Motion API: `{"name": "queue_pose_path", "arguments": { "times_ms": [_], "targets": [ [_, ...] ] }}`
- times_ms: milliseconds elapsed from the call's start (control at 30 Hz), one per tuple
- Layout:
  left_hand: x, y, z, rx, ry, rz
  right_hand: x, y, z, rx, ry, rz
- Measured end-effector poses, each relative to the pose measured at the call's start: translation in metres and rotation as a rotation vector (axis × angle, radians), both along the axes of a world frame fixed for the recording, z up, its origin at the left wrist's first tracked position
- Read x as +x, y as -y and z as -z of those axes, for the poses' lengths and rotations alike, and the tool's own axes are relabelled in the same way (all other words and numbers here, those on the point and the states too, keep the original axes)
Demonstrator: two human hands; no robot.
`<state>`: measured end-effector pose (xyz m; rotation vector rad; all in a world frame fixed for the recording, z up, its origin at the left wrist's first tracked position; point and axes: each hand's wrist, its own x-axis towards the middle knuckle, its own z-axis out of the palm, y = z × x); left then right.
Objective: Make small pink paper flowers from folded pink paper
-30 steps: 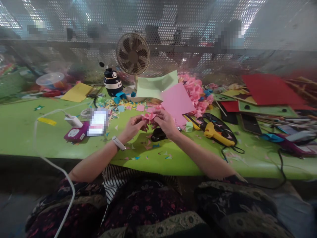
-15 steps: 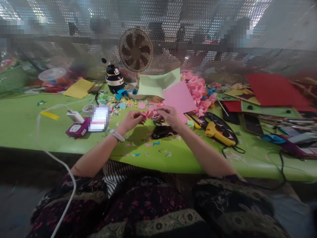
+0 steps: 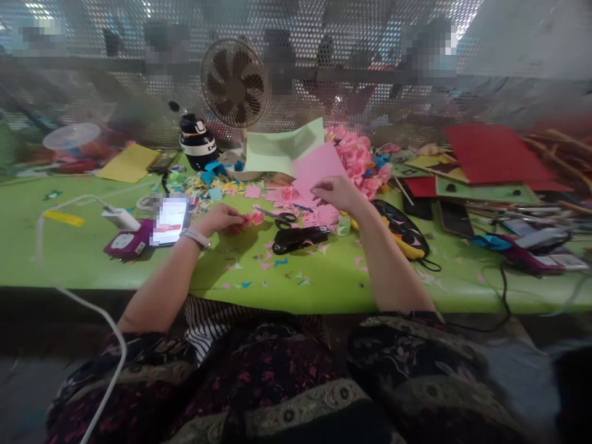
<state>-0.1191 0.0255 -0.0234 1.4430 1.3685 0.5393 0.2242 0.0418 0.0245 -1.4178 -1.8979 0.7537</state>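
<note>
My left hand (image 3: 225,220) is closed, its fingertips pinching a small pink paper flower (image 3: 252,218) above the green table. My right hand (image 3: 340,192) hovers at the near edge of a pink paper sheet (image 3: 319,165), over a heap of cut pink paper pieces (image 3: 324,215). Its fingers are loosely bent and apart, and I see nothing between them. Between my hands lie dark-handled scissors (image 3: 285,219), with a black stapler (image 3: 301,238) just nearer to me. My right forearm partly hides a yellow glue gun (image 3: 409,248).
A fan (image 3: 234,83) and a black bottle (image 3: 198,142) stand at the back. Pink paper flowers (image 3: 354,154) are piled behind the sheet. To the left are a lit phone (image 3: 172,221), a purple power strip (image 3: 127,242) and a white cable (image 3: 104,317). Red card (image 3: 490,154) lies right.
My hands have parted: the left has drawn left with the pink flower, the right has let go and risen toward the pink sheet. The scissors now show more fully. The view has shifted slightly.
</note>
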Motion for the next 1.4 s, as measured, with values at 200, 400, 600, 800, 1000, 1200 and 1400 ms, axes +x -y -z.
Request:
{"name": "queue_pose_path", "arguments": {
  "times_ms": [200,400,600,800,1000,1200,1400],
  "targets": [
    [-0.001,0.001,-0.009,0.031,-0.163,0.005,0.011,0.002,-0.007,-0.034,0.287,0.002],
    [0.001,0.004,-0.012,0.026,-0.18,0.018,0.003,0.004,-0.004,-0.112,0.472,-0.011],
    [-0.001,0.005,-0.018,0.031,-0.202,0.112,-0.002,0.002,-0.002,-0.109,0.575,-0.052],
    [-0.003,0.006,-0.021,0.014,-0.274,0.216,-0.004,-0.001,0.007,-0.023,0.526,-0.047],
    [-0.006,-0.004,-0.013,0.132,-0.094,-0.086,-0.032,-0.004,0.011,-0.07,0.292,-0.191],
    [-0.003,-0.004,-0.011,0.137,0.004,-0.259,-0.092,-0.017,-0.003,-0.138,0.779,-0.361],
    [0.004,-0.007,-0.005,0.101,0.099,-0.292,-0.101,-0.01,-0.01,-0.096,0.9,-0.348]
  ]
}}
